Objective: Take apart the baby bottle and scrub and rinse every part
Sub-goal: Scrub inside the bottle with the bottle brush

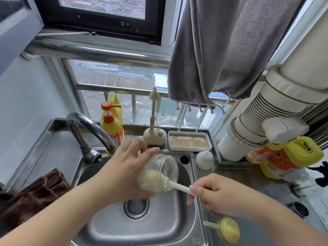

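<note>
**Bottle held over the sink, brush head inside**

The left hand (126,167) curls round the clear bottle body (159,172) and holds it on its side above the middle of the sink (110,226), its open mouth turned toward the back right corner of the basin. The right hand (220,196) pinches the white handle of the bottle brush (179,187) between thumb and fingers; the brush's foamy head sits inside the bottle. The handle crosses the sink's right rim at a slant.

Below the bottle the drain strainer (135,206) lies open to view, and the basin floor in front of it is bare steel. The faucet (88,128) arches from the back left corner, its spout ending just behind the left hand.

On the worktop right of the sink, near the front edge, lies a yellow bottle part with a straw (229,229), just beside the right wrist. A white dome-shaped piece (204,159) stands at the sink's back right corner. Along the back edge stand a yellow pump bottle (111,125), a brush stand (154,137) with a thin brush upright, and a white tray (190,142). A brown cloth (33,194) lies bunched at the left edge. A yellow jug (284,158) lies tipped at the far right.
</note>
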Demonstrator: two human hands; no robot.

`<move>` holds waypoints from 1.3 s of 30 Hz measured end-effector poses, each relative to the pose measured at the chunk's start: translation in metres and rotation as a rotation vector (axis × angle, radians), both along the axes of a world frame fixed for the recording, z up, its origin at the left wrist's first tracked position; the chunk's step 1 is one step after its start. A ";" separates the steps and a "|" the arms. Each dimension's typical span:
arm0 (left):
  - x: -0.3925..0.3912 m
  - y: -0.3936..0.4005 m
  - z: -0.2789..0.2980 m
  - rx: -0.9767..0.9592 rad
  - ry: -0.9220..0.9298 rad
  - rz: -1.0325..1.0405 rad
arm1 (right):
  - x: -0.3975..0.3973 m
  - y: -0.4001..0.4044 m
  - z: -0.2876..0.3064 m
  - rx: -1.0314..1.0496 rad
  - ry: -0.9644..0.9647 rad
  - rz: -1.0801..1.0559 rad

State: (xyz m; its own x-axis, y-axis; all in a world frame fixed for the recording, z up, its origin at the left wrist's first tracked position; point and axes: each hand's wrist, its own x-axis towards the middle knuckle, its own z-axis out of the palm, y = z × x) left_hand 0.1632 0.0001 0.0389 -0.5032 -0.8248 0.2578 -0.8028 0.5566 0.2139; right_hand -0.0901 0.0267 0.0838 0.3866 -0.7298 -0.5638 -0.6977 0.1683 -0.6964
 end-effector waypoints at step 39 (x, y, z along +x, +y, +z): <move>-0.028 0.004 -0.022 -0.036 -0.078 0.019 | 0.017 -0.020 -0.018 -0.477 0.613 0.254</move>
State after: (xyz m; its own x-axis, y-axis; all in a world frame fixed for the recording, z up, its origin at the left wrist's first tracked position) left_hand 0.1351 0.0043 0.0167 -0.5070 -0.8255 0.2480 -0.8267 0.5471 0.1311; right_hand -0.0726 0.0064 0.0654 0.2965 -0.8763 -0.3796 -0.9549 -0.2646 -0.1349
